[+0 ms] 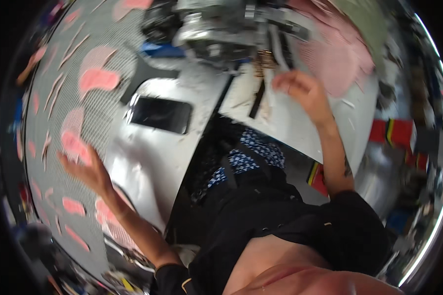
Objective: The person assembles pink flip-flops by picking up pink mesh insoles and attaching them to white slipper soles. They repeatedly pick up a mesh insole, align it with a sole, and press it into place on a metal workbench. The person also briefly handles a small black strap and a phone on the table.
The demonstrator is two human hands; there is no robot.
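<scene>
My left hand (91, 172) reaches over the grey ribbed mesh belt (96, 147) at the left, fingers stretched out and thumb apart. Its fingers are at a pink insole-shaped piece (75, 144); whether they touch it I cannot tell. Another pink insole-shaped piece (99, 79) lies farther up the belt. My right hand (304, 96) hovers at the white tabletop (285, 128), fingers loosely bent and slightly blurred, nothing visible in them. Just beyond it is a pile of pink sheet pieces (337, 64). A blurred metal machine (216, 37) stands at the far middle.
A black phone (162, 115) lies on the shiny metal plate (182, 147) between belt and machine. Thin pink strips (74, 51) are scattered along the belt. A dark gap separates plate and white tabletop. Red boxes (391, 132) stand at the right.
</scene>
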